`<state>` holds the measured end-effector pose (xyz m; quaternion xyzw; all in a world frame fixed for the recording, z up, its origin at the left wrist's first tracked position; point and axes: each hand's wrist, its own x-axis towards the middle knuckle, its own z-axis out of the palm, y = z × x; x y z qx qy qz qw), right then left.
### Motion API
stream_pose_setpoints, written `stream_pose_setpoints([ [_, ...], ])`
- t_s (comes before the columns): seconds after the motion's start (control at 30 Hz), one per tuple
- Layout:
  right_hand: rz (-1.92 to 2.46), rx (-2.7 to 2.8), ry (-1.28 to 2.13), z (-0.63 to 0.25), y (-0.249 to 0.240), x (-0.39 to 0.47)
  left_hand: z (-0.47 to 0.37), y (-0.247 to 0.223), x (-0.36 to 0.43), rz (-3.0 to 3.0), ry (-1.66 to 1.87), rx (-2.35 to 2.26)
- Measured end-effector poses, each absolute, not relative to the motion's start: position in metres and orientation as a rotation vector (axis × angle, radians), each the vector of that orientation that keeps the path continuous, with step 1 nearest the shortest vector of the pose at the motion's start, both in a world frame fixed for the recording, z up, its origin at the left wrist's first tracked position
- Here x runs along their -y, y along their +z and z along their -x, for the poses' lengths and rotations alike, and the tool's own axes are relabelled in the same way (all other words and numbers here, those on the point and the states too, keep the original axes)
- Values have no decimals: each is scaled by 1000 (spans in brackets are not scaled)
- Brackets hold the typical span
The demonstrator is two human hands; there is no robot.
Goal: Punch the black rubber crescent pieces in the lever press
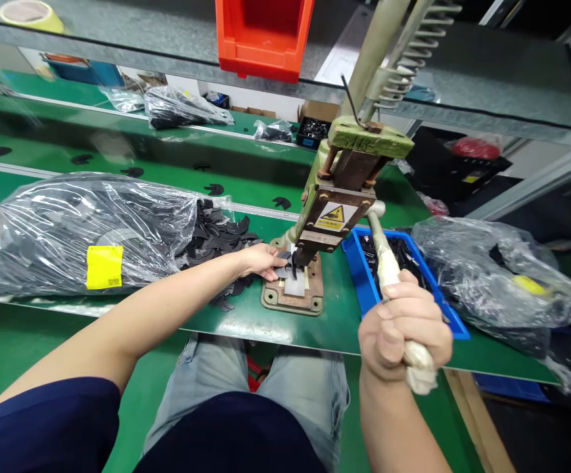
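My right hand [406, 325] is wrapped around the tape-covered lever handle [388, 259] of a green hand press [337, 190]. Under the press ram, my left hand [263, 261] pinches a small dark flat part [282, 258] over the brown metal base [292, 302]. A light grey plate [295, 286] lies on that base. Part of the dark piece is hidden by my fingers and the ram. Left of my left hand, a pile of curved black plastic parts [221, 233] spills from a large clear bag [83, 223].
Close to the right of the press stands a blue bin [364, 289] with black parts, beside another clear bag [497, 276]. Several black parts lie in a spaced row on the green surface behind. An orange bin [265, 56] hangs over the front of the upper shelf [142, 33].
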<state>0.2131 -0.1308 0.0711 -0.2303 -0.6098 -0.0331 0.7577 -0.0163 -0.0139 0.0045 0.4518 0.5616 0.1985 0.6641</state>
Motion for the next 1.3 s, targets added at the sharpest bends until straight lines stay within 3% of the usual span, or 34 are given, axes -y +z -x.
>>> stream_pose_setpoints([
  [0.17,365,1401,36,-220,141,103,21,3,27,-1048,568,-1187],
  [0.27,408,1434,146,-233,156,91,33,9,44,-1077,677,-1119],
  [0.4,672,1280,242,-232,97,98,52,28,80,-1176,721,-1053],
  [0.53,890,1481,733,-200,9,127,55,44,115,-1211,695,-1000],
  [0.63,932,1519,918,-174,-26,147,47,47,131,-1222,696,-972],
  [1.3,1024,1363,966,-163,-44,172,29,62,131,-1402,482,-1007],
])
